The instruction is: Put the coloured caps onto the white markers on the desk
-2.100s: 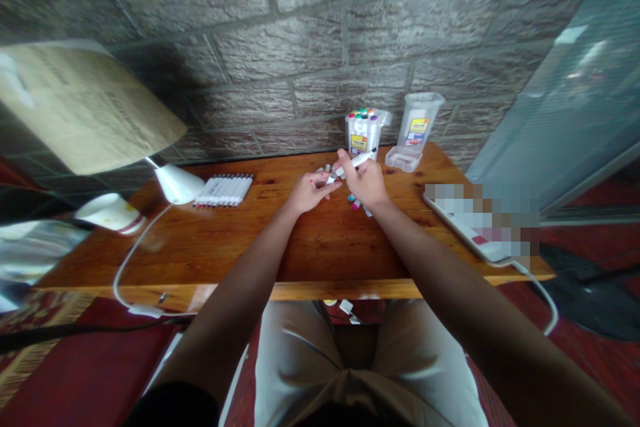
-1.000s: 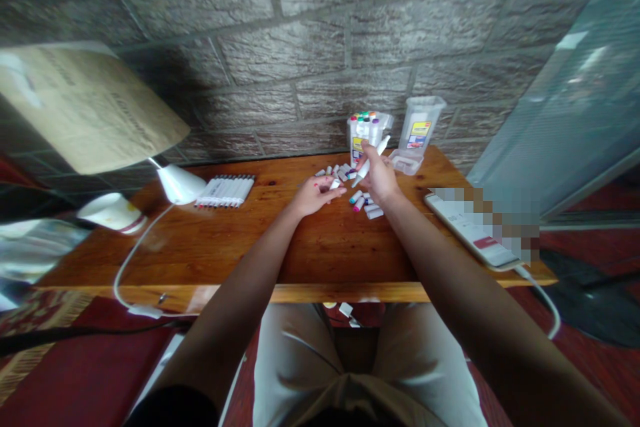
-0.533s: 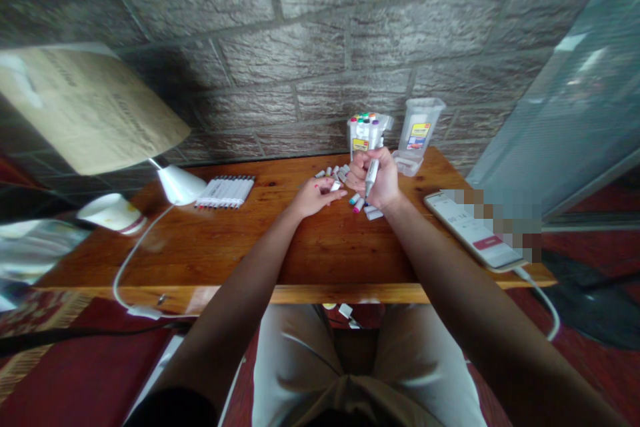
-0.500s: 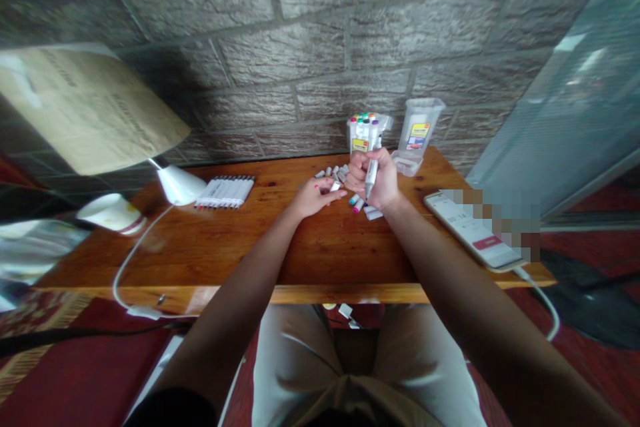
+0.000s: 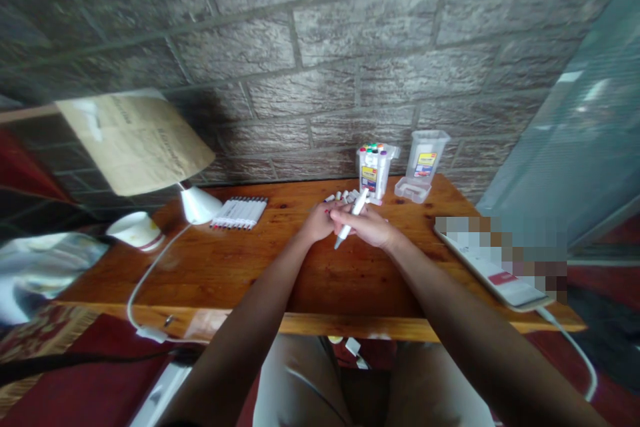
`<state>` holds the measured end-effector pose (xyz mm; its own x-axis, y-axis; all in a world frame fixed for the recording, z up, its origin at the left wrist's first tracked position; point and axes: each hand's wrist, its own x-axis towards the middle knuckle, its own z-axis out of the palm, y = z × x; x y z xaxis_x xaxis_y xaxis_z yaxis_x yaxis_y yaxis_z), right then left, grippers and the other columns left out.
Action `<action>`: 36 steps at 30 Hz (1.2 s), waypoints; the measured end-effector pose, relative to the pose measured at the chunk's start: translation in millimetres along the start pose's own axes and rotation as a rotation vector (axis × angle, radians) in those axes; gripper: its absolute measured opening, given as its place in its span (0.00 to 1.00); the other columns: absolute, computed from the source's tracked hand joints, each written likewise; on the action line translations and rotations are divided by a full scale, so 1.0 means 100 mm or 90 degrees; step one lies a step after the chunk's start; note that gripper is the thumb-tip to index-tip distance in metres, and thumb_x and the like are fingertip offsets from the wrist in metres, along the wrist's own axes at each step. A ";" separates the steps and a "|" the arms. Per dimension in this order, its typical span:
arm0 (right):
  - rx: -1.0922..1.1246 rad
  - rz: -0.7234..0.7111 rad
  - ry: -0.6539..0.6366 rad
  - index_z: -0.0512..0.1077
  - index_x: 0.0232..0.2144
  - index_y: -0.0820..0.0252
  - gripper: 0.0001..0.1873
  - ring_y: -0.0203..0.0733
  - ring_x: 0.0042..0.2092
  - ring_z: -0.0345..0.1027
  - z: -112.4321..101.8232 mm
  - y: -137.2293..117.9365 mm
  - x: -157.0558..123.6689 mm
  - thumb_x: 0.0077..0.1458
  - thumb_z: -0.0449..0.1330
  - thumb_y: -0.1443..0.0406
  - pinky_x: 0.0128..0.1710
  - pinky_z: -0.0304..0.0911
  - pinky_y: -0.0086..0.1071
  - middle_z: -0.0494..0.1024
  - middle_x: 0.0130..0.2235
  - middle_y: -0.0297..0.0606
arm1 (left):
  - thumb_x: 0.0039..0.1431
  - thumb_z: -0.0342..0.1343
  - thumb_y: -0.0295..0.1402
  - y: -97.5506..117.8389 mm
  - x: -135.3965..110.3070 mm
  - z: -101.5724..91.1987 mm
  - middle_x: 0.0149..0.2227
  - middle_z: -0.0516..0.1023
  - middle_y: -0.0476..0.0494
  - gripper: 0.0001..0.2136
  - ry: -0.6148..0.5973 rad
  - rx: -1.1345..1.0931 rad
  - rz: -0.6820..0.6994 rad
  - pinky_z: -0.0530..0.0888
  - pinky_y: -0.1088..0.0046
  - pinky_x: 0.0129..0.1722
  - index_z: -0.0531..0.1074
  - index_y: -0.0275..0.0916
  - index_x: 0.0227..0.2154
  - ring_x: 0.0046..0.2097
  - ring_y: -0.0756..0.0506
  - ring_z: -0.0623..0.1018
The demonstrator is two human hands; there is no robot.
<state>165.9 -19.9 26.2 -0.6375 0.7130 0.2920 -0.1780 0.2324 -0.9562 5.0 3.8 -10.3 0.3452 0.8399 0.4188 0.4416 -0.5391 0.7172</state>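
Note:
My right hand point(image 5: 369, 225) is closed around a white marker point(image 5: 352, 219), held slanting, with its grey end pointing down toward me. Against it, on the left, rests my left hand point(image 5: 320, 221), its fingers curled and partly covered by the right hand. What the left fingers hold, if anything, is hidden. Small red marks show on the skin there. Just behind both hands lie several loose white markers point(image 5: 345, 196). Beyond them stands a clear case point(image 5: 369, 179) packed with upright markers with coloured ends.
A clear lid point(image 5: 429, 153) and an open plastic piece point(image 5: 413, 189) stand at the back right. A phone point(image 5: 493, 267) lies on the right. On the left are a row of markers point(image 5: 240, 212), a lamp point(image 5: 199, 205), its cord and a paper cup point(image 5: 135, 230). A brick wall borders the back.
My right hand has turned and come left against my left hand, tilting the marker. The white piece seen in my left fingers is now hidden. The view has tipped upward.

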 end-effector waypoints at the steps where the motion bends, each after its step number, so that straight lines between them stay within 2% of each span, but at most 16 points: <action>1: -0.024 -0.009 -0.006 0.72 0.16 0.60 0.29 0.33 0.23 0.59 0.00 -0.02 -0.01 0.51 0.63 0.42 0.24 0.54 0.29 0.69 0.19 0.33 | 0.57 0.60 0.34 0.01 0.00 0.00 0.38 0.82 0.42 0.06 -0.007 0.000 0.005 0.74 0.64 0.45 0.78 0.38 0.34 0.41 0.42 0.78; 5: -0.105 -0.057 -0.005 0.68 0.12 0.59 0.32 0.34 0.23 0.59 0.01 -0.08 -0.02 0.52 0.63 0.42 0.29 0.58 0.31 0.68 0.16 0.32 | 0.59 0.59 0.35 0.00 -0.01 -0.01 0.35 0.82 0.42 0.07 -0.020 -0.019 0.019 0.74 0.64 0.42 0.78 0.38 0.33 0.39 0.42 0.78; 8: -0.131 -0.062 -0.007 0.68 0.12 0.59 0.32 0.35 0.25 0.61 0.03 -0.08 -0.02 0.51 0.63 0.42 0.32 0.59 0.32 0.68 0.16 0.32 | 0.57 0.60 0.33 -0.01 -0.01 -0.02 0.35 0.82 0.44 0.05 -0.019 -0.018 0.017 0.73 0.65 0.39 0.78 0.38 0.33 0.38 0.42 0.78; 15: -0.148 -0.055 -0.011 0.67 0.11 0.58 0.33 0.35 0.23 0.59 0.04 -0.12 -0.02 0.49 0.63 0.39 0.30 0.58 0.32 0.67 0.15 0.32 | 0.56 0.61 0.32 0.01 -0.01 -0.04 0.34 0.81 0.44 0.04 -0.027 -0.028 0.039 0.73 0.64 0.39 0.77 0.37 0.32 0.37 0.42 0.78; 18: -0.155 -0.040 0.007 0.66 0.11 0.58 0.32 0.33 0.21 0.57 0.05 -0.12 -0.03 0.46 0.66 0.41 0.25 0.54 0.31 0.65 0.15 0.31 | 0.55 0.61 0.31 -0.01 -0.01 -0.03 0.31 0.79 0.44 0.04 -0.021 -0.022 0.020 0.73 0.66 0.37 0.76 0.36 0.28 0.36 0.42 0.77; 21: -0.164 -0.038 0.057 0.62 0.10 0.58 0.32 0.31 0.19 0.53 0.06 -0.09 -0.03 0.43 0.68 0.42 0.20 0.46 0.30 0.63 0.14 0.30 | 0.54 0.60 0.28 -0.04 -0.01 -0.02 0.26 0.76 0.47 0.06 -0.006 -0.002 -0.008 0.70 0.68 0.32 0.72 0.36 0.23 0.33 0.44 0.75; 24: -0.167 -0.076 0.089 0.57 0.10 0.58 0.34 0.30 0.20 0.49 0.06 -0.07 -0.03 0.43 0.69 0.43 0.21 0.42 0.30 0.58 0.15 0.28 | 0.55 0.58 0.28 -0.04 -0.01 -0.02 0.25 0.75 0.48 0.09 -0.002 0.013 0.004 0.68 0.70 0.31 0.70 0.36 0.21 0.32 0.45 0.74; 29: -0.181 -0.116 0.108 0.50 0.11 0.57 0.37 0.29 0.22 0.44 0.05 -0.07 -0.02 0.44 0.67 0.42 0.22 0.40 0.30 0.52 0.16 0.26 | 0.57 0.58 0.30 -0.05 0.00 -0.01 0.27 0.77 0.47 0.09 -0.007 0.009 0.020 0.70 0.70 0.34 0.71 0.35 0.22 0.33 0.45 0.75; 36: -0.226 -0.118 0.124 0.59 0.09 0.57 0.36 0.31 0.19 0.51 0.05 -0.12 -0.05 0.52 0.60 0.39 0.21 0.46 0.31 0.59 0.14 0.30 | 0.59 0.57 0.31 -0.13 0.00 0.02 0.34 0.82 0.42 0.06 -0.010 0.051 0.010 0.73 0.68 0.38 0.78 0.35 0.30 0.37 0.43 0.79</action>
<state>167.3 -30.1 35.9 -0.4596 0.7416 0.4887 0.0144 0.5564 -0.8308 1.2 10.9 -21.1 0.3656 0.8307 0.4199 0.5011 -0.5558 0.6633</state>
